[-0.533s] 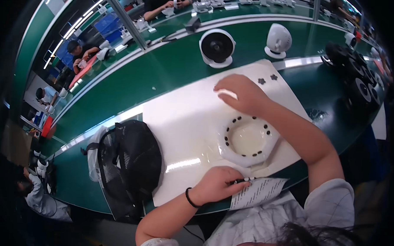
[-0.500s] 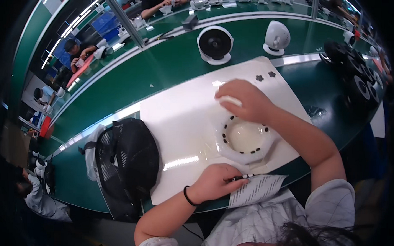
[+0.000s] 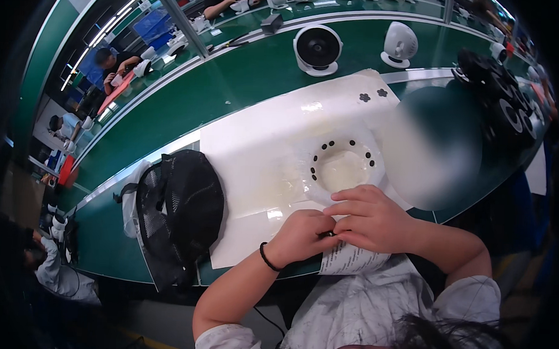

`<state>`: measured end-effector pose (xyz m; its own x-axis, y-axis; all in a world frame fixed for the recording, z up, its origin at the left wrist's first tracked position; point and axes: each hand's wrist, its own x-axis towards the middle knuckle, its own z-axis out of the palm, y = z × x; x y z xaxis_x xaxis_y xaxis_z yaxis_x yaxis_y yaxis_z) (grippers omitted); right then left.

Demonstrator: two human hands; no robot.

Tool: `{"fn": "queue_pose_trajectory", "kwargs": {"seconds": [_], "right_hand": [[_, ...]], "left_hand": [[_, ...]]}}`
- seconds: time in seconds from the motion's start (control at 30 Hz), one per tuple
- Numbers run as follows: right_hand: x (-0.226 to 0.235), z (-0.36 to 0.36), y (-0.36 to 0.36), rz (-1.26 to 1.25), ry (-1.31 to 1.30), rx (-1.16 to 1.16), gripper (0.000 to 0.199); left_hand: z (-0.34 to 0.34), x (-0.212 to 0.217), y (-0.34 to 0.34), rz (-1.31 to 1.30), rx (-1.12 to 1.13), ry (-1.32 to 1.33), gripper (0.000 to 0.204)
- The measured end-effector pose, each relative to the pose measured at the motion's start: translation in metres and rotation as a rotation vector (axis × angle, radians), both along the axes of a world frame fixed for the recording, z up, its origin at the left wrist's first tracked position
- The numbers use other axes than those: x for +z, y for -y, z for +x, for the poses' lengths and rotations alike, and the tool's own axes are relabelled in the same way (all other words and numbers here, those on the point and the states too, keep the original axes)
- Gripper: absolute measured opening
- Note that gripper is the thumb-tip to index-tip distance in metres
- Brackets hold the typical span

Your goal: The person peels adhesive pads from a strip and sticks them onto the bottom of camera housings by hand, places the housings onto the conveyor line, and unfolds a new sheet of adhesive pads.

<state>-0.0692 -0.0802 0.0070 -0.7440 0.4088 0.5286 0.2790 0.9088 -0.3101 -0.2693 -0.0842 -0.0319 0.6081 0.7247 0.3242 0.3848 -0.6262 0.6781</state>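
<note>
In front of my body, my left hand (image 3: 305,237) is closed in a pinch on a white printed sheet (image 3: 353,261), which hangs below its fingers. Close against it, my right hand (image 3: 370,221) has bent fingers meeting the left fingertips at the sheet's upper edge. A small dark bit shows between the hands; what the right fingers pinch is hidden. Just beyond lies a white ring-shaped part (image 3: 368,138) with several small black oval pads (image 3: 324,146) around its opening. My right fingers cover part of its near side.
Under the ring lies a white board (image 3: 249,155). To its left is a black mesh bag (image 3: 195,214). Two small fans, one black-faced (image 3: 318,50) and one white (image 3: 400,43), stand beyond. Black round parts (image 3: 507,102) are piled right, near a blurred patch. Other people work farther off.
My right hand has come back from the ring's far side to my left hand at the sheet. The ring's far side now shows, and its near side is partly covered.
</note>
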Motion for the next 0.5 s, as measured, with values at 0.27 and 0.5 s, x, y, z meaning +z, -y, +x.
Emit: {"fn": "queue_pose_trajectory", "kwargs": {"seconds": [0.27,0.5], "right_hand": [[-0.016,0.016,0.017,0.054,-0.027,0.021,0.014],[-0.028,0.069,0.063,-0.632,-0.519,0.258,0.075]], "left_hand": [[0.01,0.005,0.003,0.006,-0.066,-0.101,0.022],[0.005,0.007,0.034,-0.05,0.155,-0.113,0.03]]}}
